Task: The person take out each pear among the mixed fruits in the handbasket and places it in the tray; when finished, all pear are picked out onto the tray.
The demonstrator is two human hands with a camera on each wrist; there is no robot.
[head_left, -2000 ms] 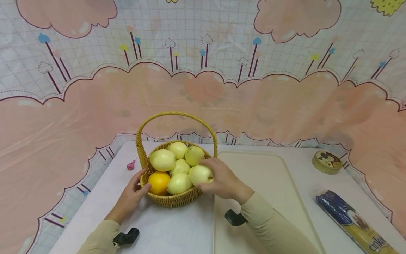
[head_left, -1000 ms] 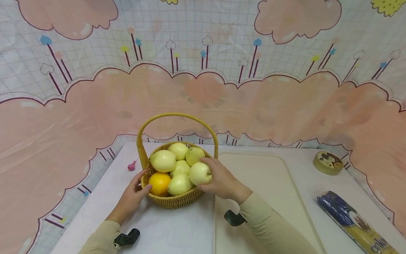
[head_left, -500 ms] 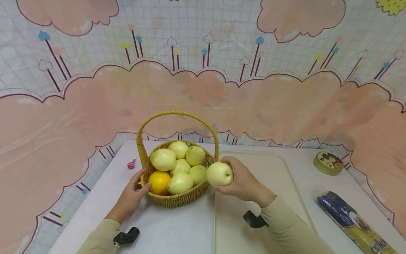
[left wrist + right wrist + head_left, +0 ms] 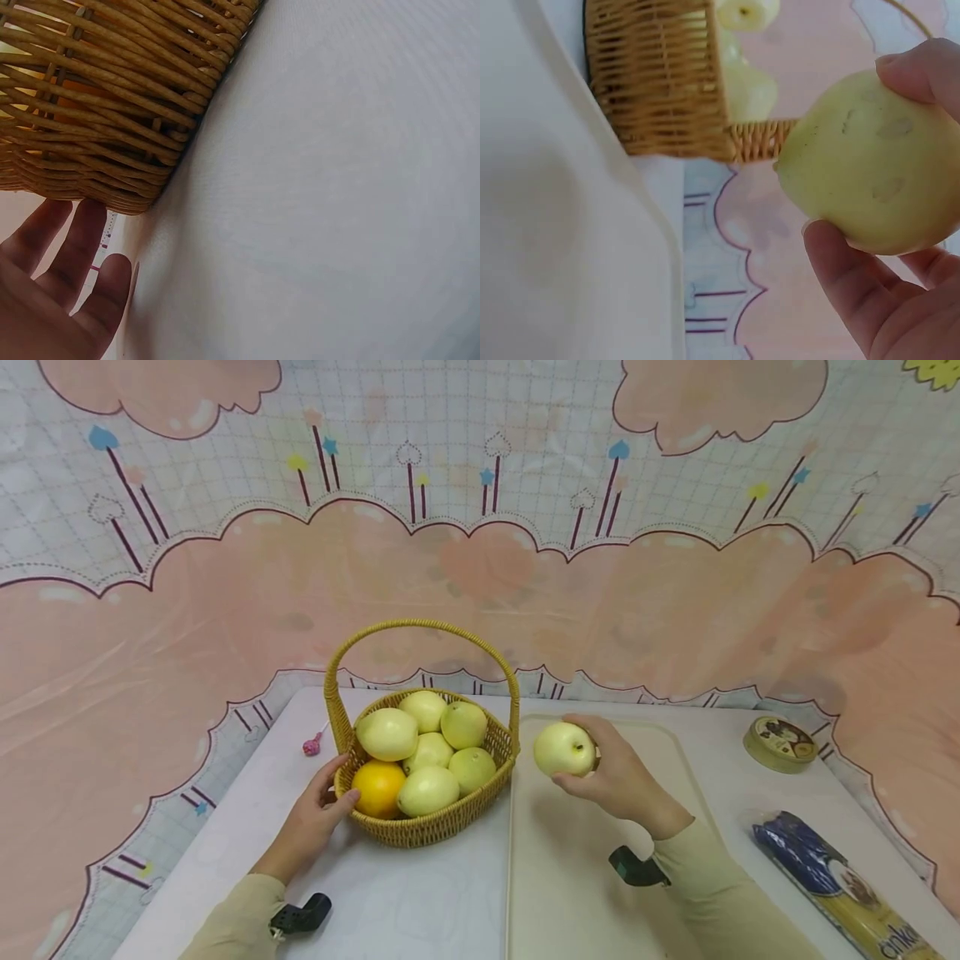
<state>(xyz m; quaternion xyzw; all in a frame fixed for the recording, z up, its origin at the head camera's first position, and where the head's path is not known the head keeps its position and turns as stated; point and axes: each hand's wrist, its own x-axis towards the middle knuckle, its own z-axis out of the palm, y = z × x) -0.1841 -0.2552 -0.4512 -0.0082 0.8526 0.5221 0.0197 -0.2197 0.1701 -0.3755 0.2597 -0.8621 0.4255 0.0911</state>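
My left hand (image 4: pixel 307 818) holds the left side of a yellow wicker basket (image 4: pixel 423 831), its thumb over the rim beside an orange (image 4: pixel 377 788). In the left wrist view, its fingertips (image 4: pixel 91 214) meet the woven wall. Several pale green pears (image 4: pixel 387 734) fill the basket around the orange. My right hand (image 4: pixel 618 772) grips another pear (image 4: pixel 564 748) between thumb and fingers, raised over the left part of a beige tray (image 4: pixel 558 868), right of the basket. In the right wrist view, this pear (image 4: pixel 870 165) shows faint dark marks on its skin.
A tall arched handle (image 4: pixel 420 625) spans the basket. Behind it lies a pink lollipop (image 4: pixel 312 744) at the left. At the right are a round tin (image 4: pixel 780 744) and a long blue-and-yellow pasta packet (image 4: pixel 840 885). A patterned cloth (image 4: pixel 600 610) hangs behind the white table (image 4: pixel 427 902).
My right hand has lifted a pear out of the basket and carried it right, over the tray. Another pear now shows where it was. My left hand stays at the basket.
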